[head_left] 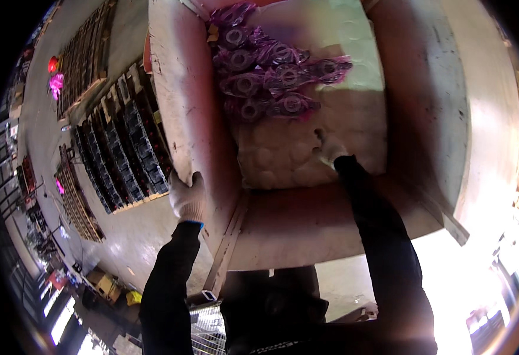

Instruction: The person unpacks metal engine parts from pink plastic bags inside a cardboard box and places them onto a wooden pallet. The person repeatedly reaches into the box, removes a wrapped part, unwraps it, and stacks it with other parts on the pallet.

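Observation:
My left hand (pixel 187 200), in a pale knit glove, grips the top edge of the left wall of a large open bin (pixel 177 106), thumb and fingers on either side of it. Deep inside, my right hand (pixel 333 149), also gloved, reaches down close to a pale sheet with round bulges (pixel 283 157). Its thumb and forefinger are apart, with nothing visible between them; the other fingers are hard to make out. Just beyond that hand lie several ring-shaped parts (pixel 289 75) wrapped in purple plastic film, grouped at the far left of the sheet.
A square metal bar (pixel 227 248) juts toward me at the bin's near left corner, another (pixel 456 229) at the near right. On the floor to the left stand a pallet of dark metal parts (pixel 120 148) and stacked wooden pallets (pixel 85 62). Wire mesh (pixel 208 328) shows below.

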Tool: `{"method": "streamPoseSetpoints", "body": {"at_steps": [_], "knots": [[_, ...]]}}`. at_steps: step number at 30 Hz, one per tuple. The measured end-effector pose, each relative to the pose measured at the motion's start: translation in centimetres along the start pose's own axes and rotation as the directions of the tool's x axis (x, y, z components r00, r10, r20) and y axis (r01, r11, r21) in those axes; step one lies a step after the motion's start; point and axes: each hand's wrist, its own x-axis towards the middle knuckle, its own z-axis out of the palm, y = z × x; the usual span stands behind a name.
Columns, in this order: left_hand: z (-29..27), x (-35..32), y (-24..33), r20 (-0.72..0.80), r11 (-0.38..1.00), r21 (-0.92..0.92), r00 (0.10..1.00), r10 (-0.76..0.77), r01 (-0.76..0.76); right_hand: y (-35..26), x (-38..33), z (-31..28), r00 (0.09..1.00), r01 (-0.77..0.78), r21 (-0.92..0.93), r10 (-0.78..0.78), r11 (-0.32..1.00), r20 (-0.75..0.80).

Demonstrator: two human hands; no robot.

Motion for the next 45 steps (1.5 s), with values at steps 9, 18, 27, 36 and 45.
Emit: {"method": "streamPoseSetpoints", "body": {"at_steps": [9, 18, 27, 36, 45], "knots": [[0.2, -0.6, 4.7, 0.078, 0.969, -0.151, 0.979, -0.186, 0.196, 9.3, 20.3, 0.9, 0.992, -0.051, -0.258, 0.019, 0.965, -0.127], [0.3, -0.2, 4.2, 0.077, 0.923, -0.301, 0.971, -0.227, 0.239, 13.2, 29.2, 3.0, 0.99, 0.077, -0.479, -0.009, 0.875, 0.142], [-0.5, 0.3, 3.4, 0.135, 0.97, -0.199, 0.984, -0.112, 0.138, 6.7, 12.1, 8.7, 0.832, -0.417, 0.47, 0.119, 0.778, 0.542], [0.0, 0.6, 3.2, 0.218, 0.993, 0.065, 0.97, -0.105, 0.093, -2.9, -13.7, 3.1, 0.747, -0.622, 0.716, -0.035, 0.316, 0.664], [-9.5, -5.3, -0.6, 0.59, 0.501, -0.795, 0.629, 0.507, 0.342, -17.8, -33.5, -8.1, 0.464, 0.702, 0.571, -0.882, 0.425, 0.086]]}}
